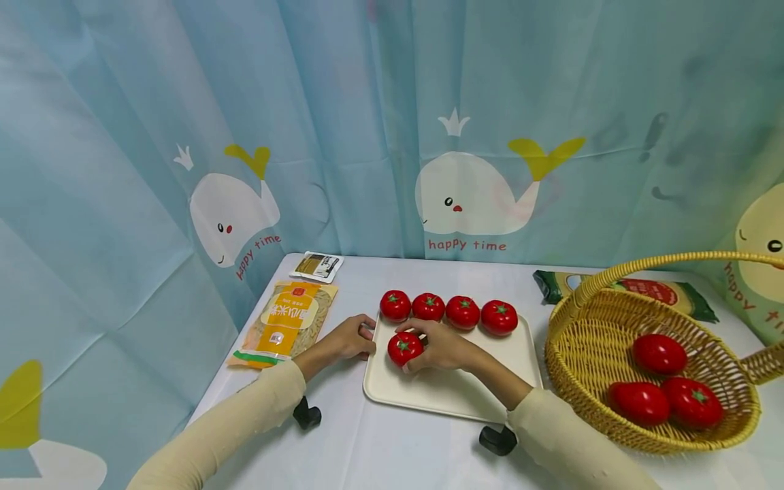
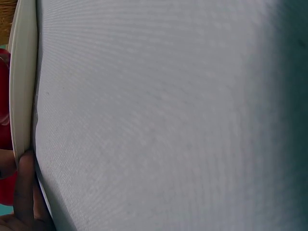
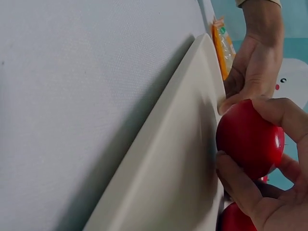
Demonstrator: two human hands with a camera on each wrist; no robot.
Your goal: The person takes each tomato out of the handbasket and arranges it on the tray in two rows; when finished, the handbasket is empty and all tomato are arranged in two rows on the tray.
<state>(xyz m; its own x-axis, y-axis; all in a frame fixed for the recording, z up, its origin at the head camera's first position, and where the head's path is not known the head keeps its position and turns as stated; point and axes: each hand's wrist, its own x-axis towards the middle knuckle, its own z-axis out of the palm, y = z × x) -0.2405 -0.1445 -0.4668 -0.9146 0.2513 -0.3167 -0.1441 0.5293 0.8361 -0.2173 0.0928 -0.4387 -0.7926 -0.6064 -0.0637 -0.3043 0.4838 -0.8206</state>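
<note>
The right hand (image 1: 442,347) has its fingers curled round a red tomato (image 1: 405,348), gripping it from the side; in the right wrist view the thumb and fingertips (image 3: 240,185) wrap the fruit, which sits low over the cream tray (image 1: 450,391), near the tray's left edge. Whether the tomato touches the tray surface I cannot tell.

The left hand (image 1: 350,338) rests at the tray's left rim, fingers loosely bent with the tips against the edge; the left wrist view shows a fingertip (image 2: 24,185) pressed to the rim, holding nothing else.

Along the tray's far edge stands a row of four tomatoes (image 1: 447,311), side by side and just behind the held one. To the right of the tray, close beside it, is a yellow wicker basket (image 1: 566,354) with a tall handle, and three more tomatoes (image 1: 664,384) lie in it. Behind the basket lies a green packet (image 1: 686,296). Left of the tray, beyond the left hand, lies an orange packet of noodles (image 1: 288,323), and farther back a small dark-and-white packet (image 1: 316,266). Everything sits on a white table (image 1: 392,449), with a blue whale-print curtain (image 1: 392,122) hanging behind.
</note>
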